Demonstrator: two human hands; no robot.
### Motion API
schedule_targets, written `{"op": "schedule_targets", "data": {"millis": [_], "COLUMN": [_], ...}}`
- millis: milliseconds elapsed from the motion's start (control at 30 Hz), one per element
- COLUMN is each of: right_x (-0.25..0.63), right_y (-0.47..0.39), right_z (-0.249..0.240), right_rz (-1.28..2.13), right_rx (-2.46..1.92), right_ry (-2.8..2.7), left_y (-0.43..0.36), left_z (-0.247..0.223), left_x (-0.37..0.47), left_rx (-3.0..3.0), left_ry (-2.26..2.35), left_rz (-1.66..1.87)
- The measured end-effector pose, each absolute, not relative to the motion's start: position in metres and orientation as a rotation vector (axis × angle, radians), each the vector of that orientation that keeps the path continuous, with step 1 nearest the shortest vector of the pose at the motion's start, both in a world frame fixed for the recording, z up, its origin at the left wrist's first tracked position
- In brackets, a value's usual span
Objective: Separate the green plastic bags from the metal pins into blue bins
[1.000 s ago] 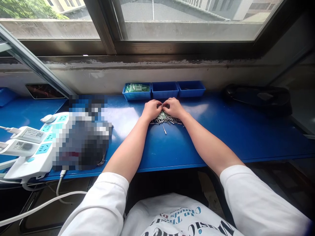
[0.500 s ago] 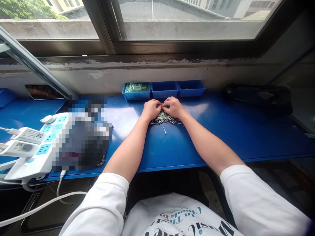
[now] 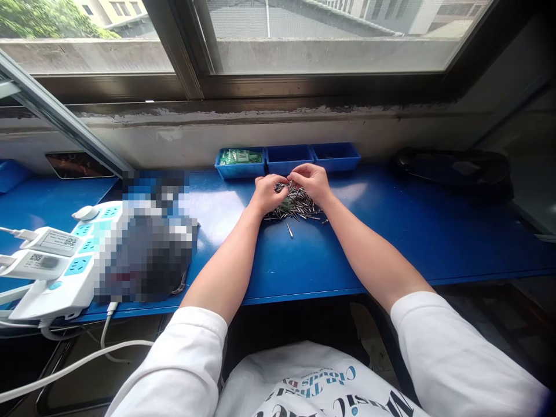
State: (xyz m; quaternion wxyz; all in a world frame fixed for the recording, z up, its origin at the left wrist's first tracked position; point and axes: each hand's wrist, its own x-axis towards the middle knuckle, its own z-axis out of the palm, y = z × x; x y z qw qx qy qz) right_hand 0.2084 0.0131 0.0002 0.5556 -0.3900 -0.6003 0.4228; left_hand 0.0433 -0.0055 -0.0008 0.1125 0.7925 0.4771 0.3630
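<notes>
A pile of small metal rivet-like pins (image 3: pixel 299 204) lies on the blue table, with a bit of green packaging among them. At the pile's left side, my left hand (image 3: pixel 270 193) has its thumb and fingers pinched together; what they hold is too small to name. My right hand (image 3: pixel 311 182) is over the pile's back right, thumb and forefinger closed on a small metal pin (image 3: pixel 291 183). The fingertips of both hands are close together. One loose pin (image 3: pixel 289 230) lies in front of the pile.
Behind the hands stand three joined blue bins: the left bin (image 3: pixel 241 169) holds green packets, the right one a few dark pieces. A white power strip (image 3: pixel 73 278) and a pixelated area are at left, a black bag (image 3: pixel 456 174) at right.
My right hand has lifted slightly and turned, its fingers now more raised. More of the pile shows between the hands. My left hand has hardly moved.
</notes>
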Motion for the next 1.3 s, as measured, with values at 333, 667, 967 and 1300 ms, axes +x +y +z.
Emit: {"op": "schedule_targets", "data": {"millis": [333,667,967,1300], "right_x": [0.206,0.207,0.210,0.236], "right_y": [0.016,0.013,0.008,0.024], "right_z": [0.002,0.004,0.010,0.006], "right_rz": [1.015,1.074,1.116,0.237], "right_rx": [-0.908,-1.023,-0.921,-1.462], "right_ry": [-1.239,-1.391,-1.395,-1.573], "left_y": [-0.001,0.001,0.001,0.004], "left_z": [-0.004,-0.003,-0.003,-0.005], "left_x": [0.045,0.046,0.046,0.046], "left_rx": [2.305,2.233,2.178,2.070], "left_ry": [1.463,1.508,1.488,1.692], "left_rz": [1.105,1.177,1.128,1.120]}}
